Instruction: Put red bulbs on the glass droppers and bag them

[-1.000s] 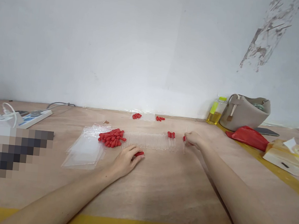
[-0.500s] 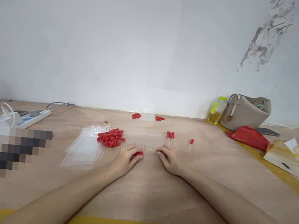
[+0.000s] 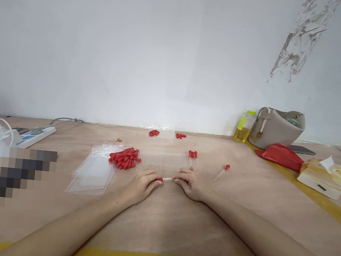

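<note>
Bare left forearm (image 3: 89,215) enters from the lower left, slanting inward and forward; bare right forearm (image 3: 257,229) enters from the lower right, slanting inward likewise. Bare left hand (image 3: 143,185): back uppermost, fingers curved, thumb and fingertips in a pinch directed rightward. Bare right hand (image 3: 191,185): back uppermost, fingers bent, pinch directed leftward. Fingertips face one another, near, not touching. Hands held low, roughly level with each other.

Matt rubbery bulbs (image 3: 124,158), smooth glassy tubes (image 3: 164,160), glossy plastic bags (image 3: 93,173)
</note>
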A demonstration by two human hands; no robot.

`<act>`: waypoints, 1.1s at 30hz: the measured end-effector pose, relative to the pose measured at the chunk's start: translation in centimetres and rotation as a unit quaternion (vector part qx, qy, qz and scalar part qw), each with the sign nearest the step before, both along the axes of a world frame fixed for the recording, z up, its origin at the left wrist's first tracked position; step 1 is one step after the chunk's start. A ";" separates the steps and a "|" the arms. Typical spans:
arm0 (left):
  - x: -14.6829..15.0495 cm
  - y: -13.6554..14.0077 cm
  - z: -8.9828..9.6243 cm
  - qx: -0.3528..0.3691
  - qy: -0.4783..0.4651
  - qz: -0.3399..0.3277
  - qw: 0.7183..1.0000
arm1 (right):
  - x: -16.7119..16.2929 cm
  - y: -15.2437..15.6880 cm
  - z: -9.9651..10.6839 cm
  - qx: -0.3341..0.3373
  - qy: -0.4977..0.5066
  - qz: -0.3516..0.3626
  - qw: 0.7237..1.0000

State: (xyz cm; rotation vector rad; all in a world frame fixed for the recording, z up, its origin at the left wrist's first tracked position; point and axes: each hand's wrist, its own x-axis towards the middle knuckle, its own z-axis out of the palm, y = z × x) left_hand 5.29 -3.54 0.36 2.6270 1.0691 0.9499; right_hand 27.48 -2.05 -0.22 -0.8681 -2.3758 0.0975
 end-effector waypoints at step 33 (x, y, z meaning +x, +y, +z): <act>-0.6 0.8 0.2 -0.010 -0.002 0.040 0.999 | 8.4 0.7 7.5 -0.290 -0.266 -0.157 0.906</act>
